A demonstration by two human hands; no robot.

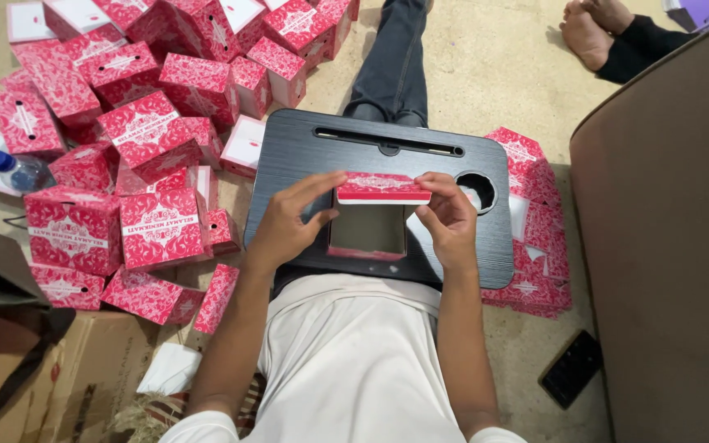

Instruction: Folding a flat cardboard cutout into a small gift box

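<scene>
Mid-fold: left hand (285,226) and right hand (450,217) each pinch an end of the top flap of a red carton box (368,226), open at frame centre on the black lap desk (289,156). Many finished boxes (153,226) piled at upper left; flat blanks (535,262) at right.

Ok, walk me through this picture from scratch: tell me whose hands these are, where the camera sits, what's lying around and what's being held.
There is no machine here: a person sits on the floor and wears a camera on the head, so the single picture looks down at their own two bare hands.

Across the lap lies a black lap tray with a slot along its far edge and a round hole at the right.

On it stands an open red and white patterned box. The left hand and the right hand each have a grip on one end of its lid flap.

At the left is a heap of finished boxes, with a water bottle beside it. More flat boxes lie at the right, near a dark phone. Another person's feet show at the top.
</scene>
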